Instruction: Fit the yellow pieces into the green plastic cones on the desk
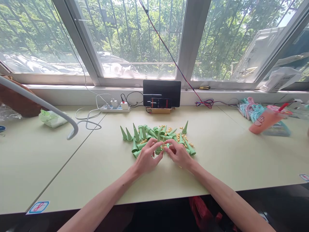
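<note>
My left hand curls its thumb and forefinger around an upright green plastic spike, a hollow pointed cone. Close against it, my right hand pinches a small yellow plastic piece, mostly covered by the fingertips. Around both hands lies a heap of similar green cones, some on their sides with open ends showing. Several cones stand point up in a group at the left, and a single cone stands at the right. Small yellow pieces are scattered among them.
Behind the heap, a phone leans on a black tablet. A power strip with white cables sits at the back left. At the right are a pink cup with a red straw and teal and pink plastic items.
</note>
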`<state>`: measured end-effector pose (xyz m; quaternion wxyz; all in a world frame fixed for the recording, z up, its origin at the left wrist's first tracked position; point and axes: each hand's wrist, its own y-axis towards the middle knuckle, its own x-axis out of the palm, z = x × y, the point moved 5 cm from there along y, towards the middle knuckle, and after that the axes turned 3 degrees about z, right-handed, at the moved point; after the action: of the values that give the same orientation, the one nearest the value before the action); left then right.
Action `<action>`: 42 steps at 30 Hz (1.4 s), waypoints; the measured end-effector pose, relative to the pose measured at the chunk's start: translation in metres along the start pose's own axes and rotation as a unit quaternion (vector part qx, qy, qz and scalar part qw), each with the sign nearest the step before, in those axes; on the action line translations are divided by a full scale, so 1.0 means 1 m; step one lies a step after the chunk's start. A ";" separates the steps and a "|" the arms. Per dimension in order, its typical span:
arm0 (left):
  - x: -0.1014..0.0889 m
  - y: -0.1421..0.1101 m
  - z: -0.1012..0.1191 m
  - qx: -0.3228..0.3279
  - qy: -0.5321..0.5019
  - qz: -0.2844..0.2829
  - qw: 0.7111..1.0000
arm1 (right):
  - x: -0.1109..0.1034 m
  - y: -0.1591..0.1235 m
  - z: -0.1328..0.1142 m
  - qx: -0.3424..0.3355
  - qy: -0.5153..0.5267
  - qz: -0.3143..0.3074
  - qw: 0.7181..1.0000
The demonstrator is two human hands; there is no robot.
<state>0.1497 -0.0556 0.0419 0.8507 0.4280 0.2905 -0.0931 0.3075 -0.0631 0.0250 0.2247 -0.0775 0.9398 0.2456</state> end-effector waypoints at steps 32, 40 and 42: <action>0.001 0.000 0.000 -0.004 0.004 -0.004 1.000 | 0.000 -0.001 0.001 -0.017 -0.006 0.001 1.000; 0.002 -0.002 -0.002 -0.008 0.007 -0.008 1.000 | 0.001 -0.001 0.002 -0.008 0.007 -0.002 1.000; 0.002 -0.002 -0.003 -0.011 0.009 -0.011 1.000 | 0.001 -0.001 0.003 -0.007 0.010 0.001 1.000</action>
<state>0.1490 -0.0548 0.0379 0.8517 0.4162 0.3036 -0.0958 0.3082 -0.0622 0.0217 0.2140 -0.0805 0.9404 0.2516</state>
